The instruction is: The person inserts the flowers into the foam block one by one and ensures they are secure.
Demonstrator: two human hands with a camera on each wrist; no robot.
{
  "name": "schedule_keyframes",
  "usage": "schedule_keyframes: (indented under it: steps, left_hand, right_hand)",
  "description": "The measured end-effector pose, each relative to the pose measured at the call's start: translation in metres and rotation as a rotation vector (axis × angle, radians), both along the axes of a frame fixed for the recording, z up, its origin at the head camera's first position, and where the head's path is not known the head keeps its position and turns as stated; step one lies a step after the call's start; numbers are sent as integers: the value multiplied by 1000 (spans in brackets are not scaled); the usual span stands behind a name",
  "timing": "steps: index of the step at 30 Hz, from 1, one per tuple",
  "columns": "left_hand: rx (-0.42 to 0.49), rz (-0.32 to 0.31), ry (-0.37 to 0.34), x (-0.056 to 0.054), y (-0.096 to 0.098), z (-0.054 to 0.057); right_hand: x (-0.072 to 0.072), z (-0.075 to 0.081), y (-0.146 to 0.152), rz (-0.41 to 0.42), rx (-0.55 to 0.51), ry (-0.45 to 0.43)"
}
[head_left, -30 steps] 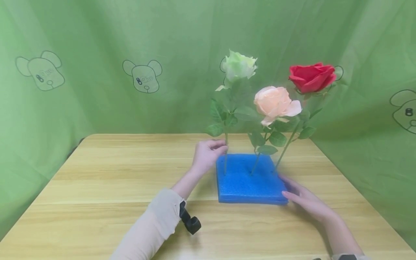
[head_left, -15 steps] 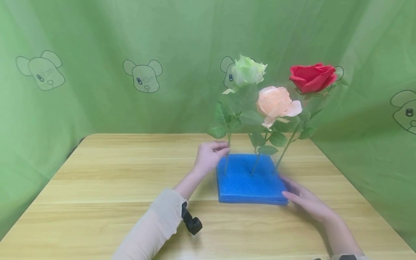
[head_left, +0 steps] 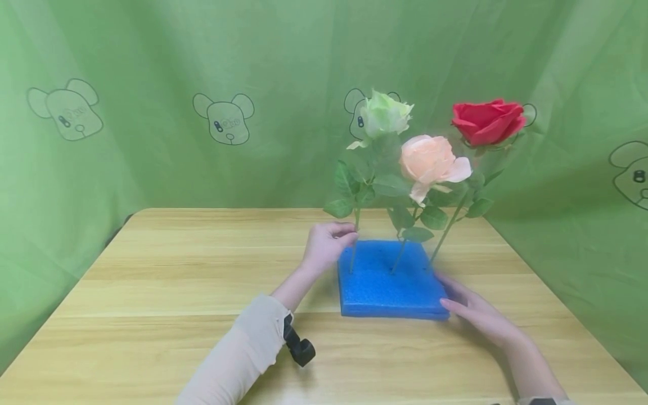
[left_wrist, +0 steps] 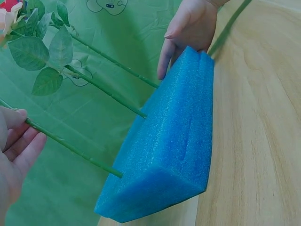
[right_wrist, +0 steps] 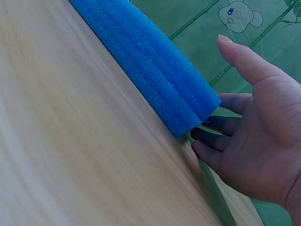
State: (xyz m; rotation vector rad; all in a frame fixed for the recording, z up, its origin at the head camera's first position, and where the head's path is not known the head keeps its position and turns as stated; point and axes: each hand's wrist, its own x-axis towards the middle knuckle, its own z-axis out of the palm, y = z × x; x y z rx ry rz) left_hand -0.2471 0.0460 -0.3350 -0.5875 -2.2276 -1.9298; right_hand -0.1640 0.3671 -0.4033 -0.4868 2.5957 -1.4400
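My left hand (head_left: 326,244) pinches the lower stem of a pale green rose (head_left: 386,115) between thumb and fingers. That stem (left_wrist: 77,149) enters the top of a blue foam block (head_left: 390,295) near its left side. A peach rose (head_left: 430,160) and a red rose (head_left: 488,122) also stand in the block, to the right, the red one leaning right. Beside the block's right edge is my right hand (head_left: 478,315). In the right wrist view, its fingers reach the block's end without curling round it, and the thumb (right_wrist: 242,56) extends away from them.
The block stands on a light wooden table (head_left: 202,270). A green curtain (head_left: 293,67) printed with bear heads hangs behind and at both sides. A black wrist mount (head_left: 300,346) juts from the left sleeve. Leaves of the roses overlap above the block.
The pale green rose has tipped to the right and its bloom sits slightly lower, while my left hand shifted a little right with the stem. My right hand has stayed at the block.
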Motion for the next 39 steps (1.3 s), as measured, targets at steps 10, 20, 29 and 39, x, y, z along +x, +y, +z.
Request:
schedule_keyframes:
  steps: [10, 20, 29, 39]
  left_hand:
    - [-27, -3, -22, 0, 2, -2]
    - [-64, -6, 15, 0, 2, -3]
    - [-118, -1, 26, 0, 2, -3]
    - [-117, -1, 10, 1, 2, -2]
  right_hand:
    - [1, 0, 0, -6, 12, 8]
    - [0, -1, 0, -22, 15, 1]
    - [0, 0, 1, -27, 7, -18]
    - [-1, -1, 2, -26, 10, -19]
